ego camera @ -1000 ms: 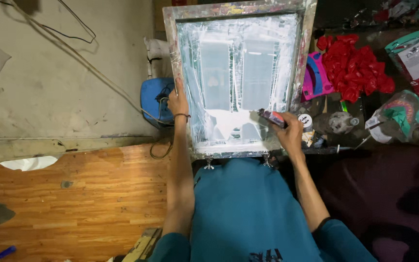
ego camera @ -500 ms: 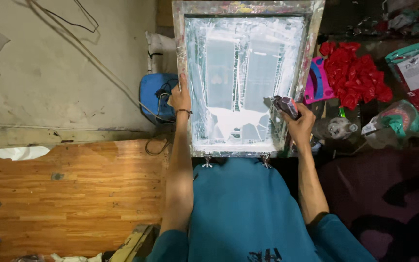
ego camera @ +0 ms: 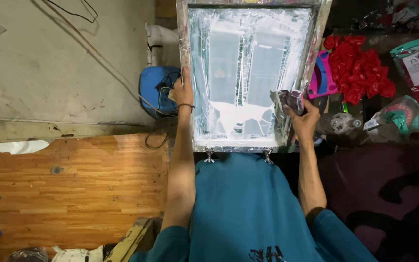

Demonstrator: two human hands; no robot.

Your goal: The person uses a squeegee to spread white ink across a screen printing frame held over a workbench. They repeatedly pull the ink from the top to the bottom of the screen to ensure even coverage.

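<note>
The big printing frame [ego camera: 253, 77] stands straight ahead, long side pointing away, with the left hand [ego camera: 182, 92] gripping its left edge and the right hand [ego camera: 302, 114] closed around a small tool [ego camera: 289, 99] at its right edge.

screen frame [ego camera: 186, 58]: paint-crusted, rough | mesh [ego camera: 248, 63]: glossy wet white ink | bench [ego camera: 69, 189]: smooth varnished wood

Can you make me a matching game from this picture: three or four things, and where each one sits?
Things:
1. left hand
2. right hand
3. red bags
4. blue box

Places:
A. right of the frame, past a pink thing
B. on the screen frame's left edge
C. left of the frame, cables on it
D. at the frame's right edge, holding a small smeared tool

Pairs: 1-B, 2-D, 3-A, 4-C
</note>
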